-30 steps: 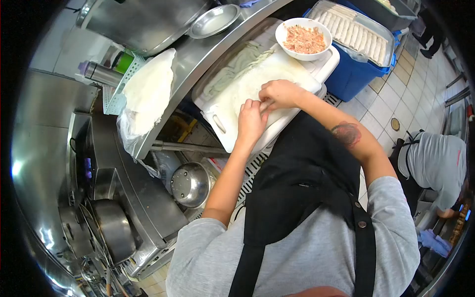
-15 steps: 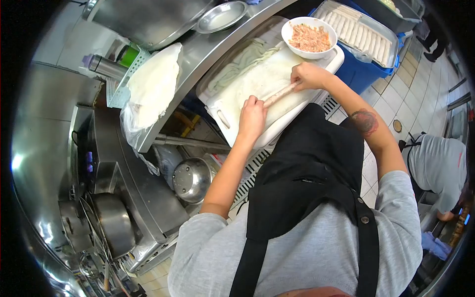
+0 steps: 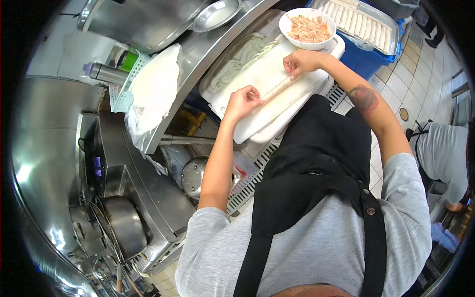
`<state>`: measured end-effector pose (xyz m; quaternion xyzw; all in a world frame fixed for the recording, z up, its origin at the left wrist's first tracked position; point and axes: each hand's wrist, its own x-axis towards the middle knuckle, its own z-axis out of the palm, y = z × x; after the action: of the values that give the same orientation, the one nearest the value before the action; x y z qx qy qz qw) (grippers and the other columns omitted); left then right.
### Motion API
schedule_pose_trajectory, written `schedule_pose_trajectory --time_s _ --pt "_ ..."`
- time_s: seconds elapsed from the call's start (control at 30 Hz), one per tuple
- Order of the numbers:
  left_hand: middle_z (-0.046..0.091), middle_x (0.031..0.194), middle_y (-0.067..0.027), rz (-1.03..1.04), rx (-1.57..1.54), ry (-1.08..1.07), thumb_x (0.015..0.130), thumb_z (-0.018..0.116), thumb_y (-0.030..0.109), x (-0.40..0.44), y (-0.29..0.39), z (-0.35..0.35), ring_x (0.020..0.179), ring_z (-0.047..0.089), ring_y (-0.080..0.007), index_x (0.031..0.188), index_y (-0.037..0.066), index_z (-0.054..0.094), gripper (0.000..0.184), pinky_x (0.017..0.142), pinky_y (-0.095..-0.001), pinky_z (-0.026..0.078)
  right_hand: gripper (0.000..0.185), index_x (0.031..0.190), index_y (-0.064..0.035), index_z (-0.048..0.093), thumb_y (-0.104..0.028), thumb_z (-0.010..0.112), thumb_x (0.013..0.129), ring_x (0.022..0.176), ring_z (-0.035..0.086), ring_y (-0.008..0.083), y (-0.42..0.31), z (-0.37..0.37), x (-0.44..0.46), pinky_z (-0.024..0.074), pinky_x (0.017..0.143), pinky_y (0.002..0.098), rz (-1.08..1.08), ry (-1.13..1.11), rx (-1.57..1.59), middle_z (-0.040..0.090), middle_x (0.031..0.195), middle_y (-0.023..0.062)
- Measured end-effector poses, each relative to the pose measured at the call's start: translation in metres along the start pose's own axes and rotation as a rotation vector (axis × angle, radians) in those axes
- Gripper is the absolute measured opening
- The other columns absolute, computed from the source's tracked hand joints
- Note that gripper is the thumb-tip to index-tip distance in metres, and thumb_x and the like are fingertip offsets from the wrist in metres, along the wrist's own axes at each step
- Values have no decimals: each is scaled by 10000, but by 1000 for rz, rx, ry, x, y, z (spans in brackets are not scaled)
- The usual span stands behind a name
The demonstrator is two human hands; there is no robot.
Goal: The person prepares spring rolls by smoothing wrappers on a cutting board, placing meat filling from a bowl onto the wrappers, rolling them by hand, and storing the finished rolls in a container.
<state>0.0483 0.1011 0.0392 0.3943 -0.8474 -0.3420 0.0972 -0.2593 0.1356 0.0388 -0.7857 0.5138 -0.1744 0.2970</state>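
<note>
So the thin pale roll (image 3: 278, 91) is lying across the white board (image 3: 253, 83), slantwise, with a hand at each end of it. The left hand (image 3: 243, 102) is at the lower end, fingers curled and thumb close in, so the gap between them is narrow. The right hand (image 3: 301, 62) is at the upper end, fingers bent down and tips near together. Can't tell from here whether either one really pinches the roll or just rests against it. My guess on the two-ended hold: it keeps a long soft thing straight and evenly shaped, where one hand in the middle would let it bend.

The white bowl (image 3: 296, 41) of shredded orangey filling (image 3: 309, 29) sits at the far right end of the board — just past the right hand, I'd say for a short reach without crowding the roll. Past that, a tray (image 3: 397, 45) has similar rolls (image 3: 367, 28) laid side by side, probably so they stay neat; it's on top of a blue bin (image 3: 360, 60).

A crumpled greenish cloth (image 3: 241, 63) lies along the board's far edge, handy for wiping maybe. Over on the steel bench (image 3: 194, 70) there's a big pale sheet (image 3: 157, 81) — off to the left and partly over plastic (image 3: 137, 132), which might keep it from drying.
</note>
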Motion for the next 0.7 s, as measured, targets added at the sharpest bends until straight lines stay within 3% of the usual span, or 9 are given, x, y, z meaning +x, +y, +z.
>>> schedule_pose_trajectory --time_s 0.07,0.27,0.37,0.47,0.63,0.7 --pt "674 692 -32 -21 -24 -8 728 802 133 6 -7 -2 666 627 -117 834 42 723 161 653 -278 510 186 864 -58 699 -181 789 758 708 651 182 1 -3 7 503 665 336 39 -41 -39 701 784 67" --pt "685 727 -50 -121 -2 54 744 773 116 12 -21 2 677 634 -129 915 70 760 178 674 -293 521 151 884 -79 740 -161 758 758 738 669 232 4 0 21 520 685 357 23 -30 -177 715 799 74" --pt "677 795 -92 143 0 257 762 698 50 11 -15 11 725 654 -185 949 68 760 198 689 -311 528 166 933 -91 746 -118 699 776 800 679 255 -3 15 25 528 726 368 -149 49 -190 718 863 82" --pt "651 856 -138 263 71 213 759 634 -4 12 -4 19 807 652 -260 964 59 755 246 734 -349 526 198 965 -90 743 -81 636 798 854 672 270 -12 28 15 526 767 374 -229 122 -174 707 919 87" --pt "610 900 -157 242 301 431 782 620 45 -4 13 54 909 585 -326 954 -2 715 202 828 -420 476 232 986 -41 720 -88 638 774 904 633 289 -13 38 4 507 826 382 -291 175 -155 657 932 111" --pt "594 942 -157 238 422 527 799 613 59 -11 31 67 936 567 -328 968 -29 691 206 840 -429 468 213 955 -60 728 -156 682 771 904 637 302 -25 38 1 510 822 394 -303 180 -235 654 927 112"
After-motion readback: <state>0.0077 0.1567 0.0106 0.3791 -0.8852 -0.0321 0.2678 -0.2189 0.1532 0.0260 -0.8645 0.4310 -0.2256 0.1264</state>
